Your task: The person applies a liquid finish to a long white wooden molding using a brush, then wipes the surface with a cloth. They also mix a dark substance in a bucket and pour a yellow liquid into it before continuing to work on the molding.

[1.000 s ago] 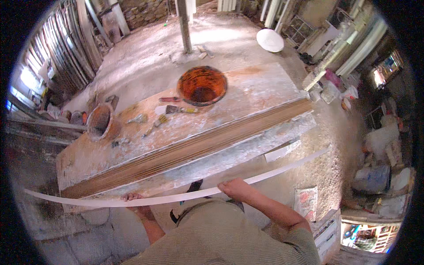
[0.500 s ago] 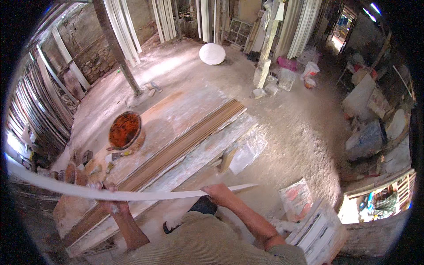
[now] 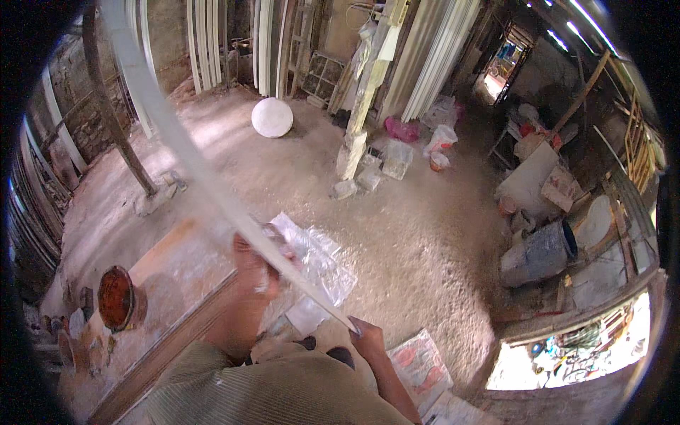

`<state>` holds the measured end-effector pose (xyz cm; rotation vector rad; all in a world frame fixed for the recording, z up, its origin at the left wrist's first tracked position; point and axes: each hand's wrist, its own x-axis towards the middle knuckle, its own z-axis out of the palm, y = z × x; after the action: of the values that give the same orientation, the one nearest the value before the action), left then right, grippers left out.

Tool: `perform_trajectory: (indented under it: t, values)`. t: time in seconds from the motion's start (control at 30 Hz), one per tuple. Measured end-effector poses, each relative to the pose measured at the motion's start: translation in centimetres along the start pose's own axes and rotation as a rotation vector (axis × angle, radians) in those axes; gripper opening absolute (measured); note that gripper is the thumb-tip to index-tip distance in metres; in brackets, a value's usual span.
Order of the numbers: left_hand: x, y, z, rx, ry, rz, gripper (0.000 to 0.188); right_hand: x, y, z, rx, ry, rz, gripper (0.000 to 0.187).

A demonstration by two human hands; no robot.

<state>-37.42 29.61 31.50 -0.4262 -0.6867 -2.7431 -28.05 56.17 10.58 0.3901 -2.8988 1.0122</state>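
Note:
My two hands hold a long, thin white strip (image 3: pixel 202 170), which runs slantwise from the upper left down toward my body. Its far part is blurred by motion. My left hand (image 3: pixel 265 258) closes around the strip partway along, beyond the bench edge. Nearer to me, my right hand (image 3: pixel 365 336) grips the strip close to its lower end. To the left is a low bench (image 3: pixel 177 244) with a stack of long brown strips (image 3: pixel 185 319) lying along it. A round basin (image 3: pixel 142 306) with rusty-brown contents sits on the bench's far left part.
A white round object (image 3: pixel 273 117) lies on the floor ahead. A whitish post (image 3: pixel 363 120) stands beyond, with blocks at its foot. Crumpled plastic sheeting (image 3: pixel 329 280) lies beside the bench. At right are a blue-grey barrel (image 3: pixel 535 255) and a red-stained slab (image 3: pixel 421 365).
My view and body have turned to the right, away from the bench. The white strip has swung from nearly crosswise to pointing ahead and left, still in both hands.

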Motion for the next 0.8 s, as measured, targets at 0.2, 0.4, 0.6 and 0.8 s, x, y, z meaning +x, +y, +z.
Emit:
perform_trajectory:
  t: [0.2, 0.4, 0.6, 0.8]
  values:
    - [12.2, -12.4, 1.9, 0.202, 0.178, -0.110, 0.022, 10.7, 7.7, -5.8, -0.004, 0.151, 0.120, 0.025]
    - [23.5, -22.2, -0.9, 0.198, 0.221, -0.276, 0.031, 23.1, 17.9, -7.4, -0.100, 0.114, -0.017, 0.024]
    - [35.6, -28.0, -5.5, 0.354, 0.178, -0.022, 0.024, 41.0, 16.2, -11.2, -0.020, -0.004, -0.126, 0.024]
    - [49.1, -27.6, -10.5, 0.415, 0.246, 0.065, 0.025, 58.7, 19.9, -6.8, -0.065, -0.166, -0.317, 0.025]
